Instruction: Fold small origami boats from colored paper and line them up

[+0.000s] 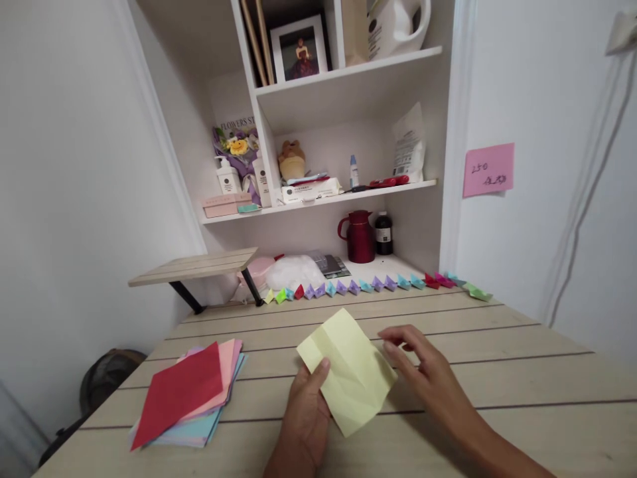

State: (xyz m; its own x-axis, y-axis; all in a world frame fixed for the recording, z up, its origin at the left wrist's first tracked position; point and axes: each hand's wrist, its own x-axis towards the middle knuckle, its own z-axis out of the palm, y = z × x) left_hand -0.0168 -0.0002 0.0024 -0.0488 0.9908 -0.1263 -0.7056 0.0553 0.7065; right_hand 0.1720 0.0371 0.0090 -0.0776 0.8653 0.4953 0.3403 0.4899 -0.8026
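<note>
Broadly, the pale wooden table (pixel 497 372) fills the lower half of my view, its planks running left to right. Behind it stands a white shelf unit (pixel 348 86) set into the wall, crowded with bottles, a framed picture and a dark red jug (pixel 358 237) on its lowest level. A small wooden riser (pixel 199 265) on black brackets sits at the table's far left.

Nearer me on the left lies a fanned stack of coloured paper (pixel 186 395), with a red sheet on top. Just right of it, in the middle of the table, is the yellow sheet (pixel 348 372), creased and turned at an angle, lifted slightly at my side.

My left hand (pixel 303 415) pinches the yellow sheet at its lower left edge, thumb pressed on top. My right hand (pixel 428 375) is loosely open and holds nothing, fingers curled at the sheet's right edge; I cannot tell whether they touch it.

A row of small folded paper pieces (pixel 358 287) lines the table's far edge. A pink sticky note (pixel 488 170) hangs on the right wall.
</note>
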